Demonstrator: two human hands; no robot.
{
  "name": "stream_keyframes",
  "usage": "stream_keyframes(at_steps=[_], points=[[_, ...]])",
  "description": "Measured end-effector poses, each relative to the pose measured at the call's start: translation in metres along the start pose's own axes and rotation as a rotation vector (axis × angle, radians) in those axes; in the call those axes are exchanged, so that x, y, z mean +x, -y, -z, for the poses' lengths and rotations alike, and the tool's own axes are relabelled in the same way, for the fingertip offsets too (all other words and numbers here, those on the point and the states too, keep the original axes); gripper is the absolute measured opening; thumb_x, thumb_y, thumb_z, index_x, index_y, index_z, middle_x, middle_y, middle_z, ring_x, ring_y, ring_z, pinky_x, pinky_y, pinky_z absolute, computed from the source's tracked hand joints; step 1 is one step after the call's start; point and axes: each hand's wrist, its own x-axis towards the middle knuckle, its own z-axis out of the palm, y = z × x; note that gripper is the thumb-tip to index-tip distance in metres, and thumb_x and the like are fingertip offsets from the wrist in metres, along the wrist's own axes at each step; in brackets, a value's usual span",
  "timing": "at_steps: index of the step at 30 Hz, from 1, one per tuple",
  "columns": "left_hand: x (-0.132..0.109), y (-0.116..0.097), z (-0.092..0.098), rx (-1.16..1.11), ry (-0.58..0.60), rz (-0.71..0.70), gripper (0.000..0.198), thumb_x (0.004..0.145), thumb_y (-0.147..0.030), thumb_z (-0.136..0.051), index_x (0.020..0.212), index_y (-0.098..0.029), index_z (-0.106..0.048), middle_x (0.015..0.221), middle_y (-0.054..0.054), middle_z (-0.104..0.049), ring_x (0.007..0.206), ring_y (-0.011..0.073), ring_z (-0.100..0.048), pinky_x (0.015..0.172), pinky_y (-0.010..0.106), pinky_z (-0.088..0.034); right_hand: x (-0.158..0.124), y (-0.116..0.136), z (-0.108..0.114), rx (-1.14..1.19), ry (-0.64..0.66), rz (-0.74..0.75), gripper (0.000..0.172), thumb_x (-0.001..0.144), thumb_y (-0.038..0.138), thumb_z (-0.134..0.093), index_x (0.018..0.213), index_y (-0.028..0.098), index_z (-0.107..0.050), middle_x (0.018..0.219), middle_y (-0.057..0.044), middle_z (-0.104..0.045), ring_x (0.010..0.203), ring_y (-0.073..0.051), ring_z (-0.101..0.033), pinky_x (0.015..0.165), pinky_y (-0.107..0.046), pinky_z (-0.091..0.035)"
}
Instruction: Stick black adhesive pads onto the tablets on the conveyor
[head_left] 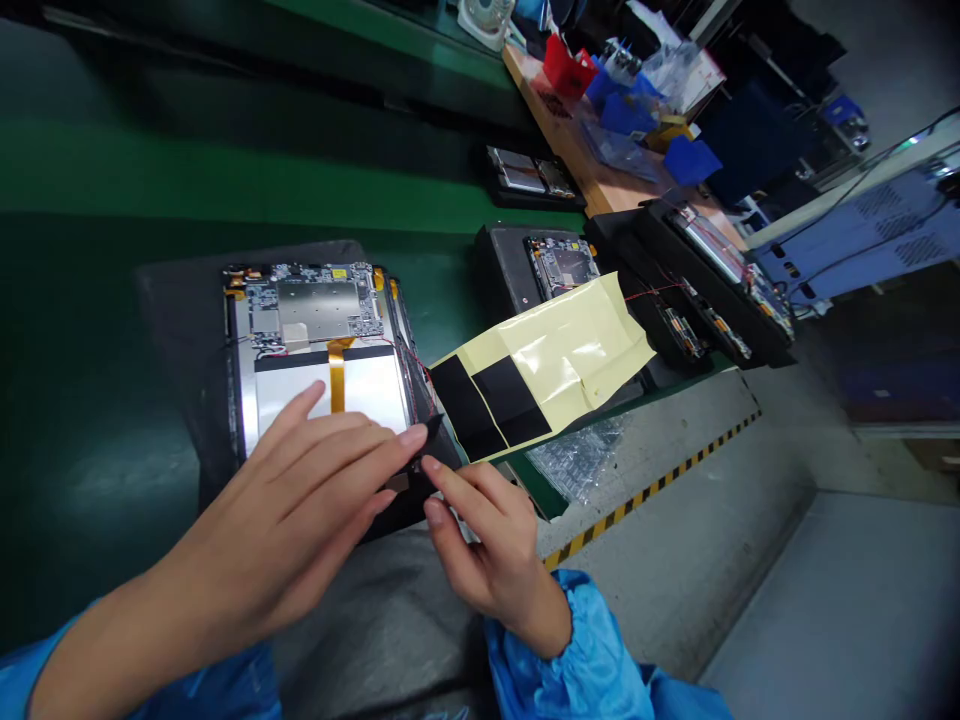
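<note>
My left hand (pixel 315 500) reaches over an opened tablet-like device, its fingertips at a small black piece of tape (pixel 433 426). My right hand (pixel 487 535) meets it from the right, thumb and index finger bent together at the lower end of the same dark piece. Exactly how each fingertip grips it is hard to make out. Under my left hand lies the opened device (pixel 315 310), with a circuit board, silver battery and orange ribbon cable (pixel 337 375). Beside my hands is a yellow backing sheet (pixel 570 345) with two black adhesive rectangles (pixel 512 400).
Another opened device (pixel 562 262) sits behind the yellow sheet, and one more (pixel 529 172) farther back. Several device parts rest on black foam (pixel 720 290) at right. A wooden board (pixel 555 110) carries red and blue bins. Clear plastic wrap (pixel 577 455) lies by the green table edge.
</note>
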Motion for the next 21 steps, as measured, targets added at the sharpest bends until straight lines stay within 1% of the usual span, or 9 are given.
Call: stream_keyframes(at_steps=[3,4,6,8,11,15,17,19,21], points=[[-0.015,-0.002,-0.001,-0.075,-0.037,0.054,0.086,0.108,-0.015,-0.057,0.178,-0.044,-0.017,0.148,-0.001,-0.071,0.130,0.0208,-0.074,0.128,0.042,-0.055,0.010,0.000,0.001,-0.053,0.021,0.039,0.032,0.109,0.019,-0.058,0.134,0.013,-0.077,0.081,-0.004,-0.068,0.064,-0.016,-0.062,0.053,-0.028,-0.051],[-0.019,-0.001,-0.001,-0.079,-0.009,0.069,0.085,0.108,-0.017,-0.057,0.178,-0.044,-0.017,0.150,0.000,-0.070,0.130,0.0212,-0.075,0.123,0.038,-0.059,0.012,-0.001,0.001,-0.070,0.036,0.057,0.030,0.110,0.020,-0.057,0.129,0.012,-0.079,0.080,-0.004,-0.067,0.063,-0.015,-0.061,0.052,-0.028,-0.049],[-0.028,0.003,-0.004,-0.060,0.065,0.080,0.083,0.109,-0.019,-0.056,0.177,-0.046,-0.018,0.153,0.001,-0.069,0.126,0.0221,-0.078,0.117,0.036,-0.063,0.016,-0.003,0.002,-0.115,0.073,0.092,0.028,0.112,0.023,-0.057,0.122,0.012,-0.080,0.079,-0.005,-0.068,0.063,-0.015,-0.061,0.052,-0.029,-0.048],[-0.032,0.008,-0.008,-0.018,0.121,0.056,0.083,0.110,-0.019,-0.056,0.178,-0.045,-0.017,0.154,0.002,-0.069,0.124,0.0229,-0.079,0.117,0.038,-0.064,0.017,-0.004,0.002,-0.163,0.109,0.114,0.026,0.112,0.025,-0.058,0.119,0.013,-0.080,0.079,-0.005,-0.070,0.064,-0.016,-0.062,0.053,-0.029,-0.049],[-0.029,0.008,-0.011,0.046,0.089,0.022,0.084,0.110,-0.016,-0.055,0.180,-0.037,-0.013,0.150,0.006,-0.071,0.131,0.0238,-0.076,0.123,0.040,-0.059,0.017,-0.005,0.001,-0.177,0.130,0.137,0.023,0.112,0.021,-0.058,0.115,0.012,-0.078,0.080,-0.007,-0.073,0.067,-0.017,-0.065,0.056,-0.029,-0.053],[-0.017,0.003,-0.008,0.118,0.044,-0.103,0.088,0.105,-0.002,-0.050,0.181,-0.024,-0.011,0.145,0.007,-0.073,0.134,0.0196,-0.071,0.133,0.036,-0.045,0.021,-0.007,-0.001,-0.131,0.145,0.146,0.024,0.110,0.016,-0.055,0.095,0.016,-0.074,0.081,-0.008,-0.075,0.071,-0.018,-0.068,0.061,-0.030,-0.057],[-0.013,0.002,-0.006,0.133,0.049,-0.132,0.088,0.104,0.000,-0.049,0.181,-0.022,-0.012,0.145,0.007,-0.073,0.135,0.0189,-0.070,0.135,0.035,-0.042,0.024,-0.009,0.000,-0.086,0.163,0.114,0.027,0.110,0.016,-0.055,0.089,0.018,-0.071,0.080,-0.007,-0.074,0.071,-0.018,-0.067,0.062,-0.030,-0.056],[-0.013,0.001,-0.004,0.109,0.061,-0.118,0.086,0.105,-0.002,-0.049,0.181,-0.023,-0.012,0.146,0.007,-0.072,0.136,0.0199,-0.069,0.134,0.036,-0.043,0.026,-0.012,0.002,-0.009,0.148,0.073,0.022,0.110,0.016,-0.054,0.098,0.017,-0.073,0.082,-0.006,-0.075,0.070,-0.017,-0.067,0.063,-0.029,-0.057],[-0.013,0.001,-0.004,0.078,0.079,-0.078,0.085,0.107,-0.005,-0.046,0.181,-0.026,-0.011,0.148,0.006,-0.070,0.139,0.0212,-0.068,0.133,0.039,-0.046,0.025,-0.013,0.004,0.032,0.115,0.073,0.021,0.110,0.015,-0.055,0.116,0.016,-0.075,0.085,-0.006,-0.076,0.070,-0.016,-0.068,0.062,-0.028,-0.058]])
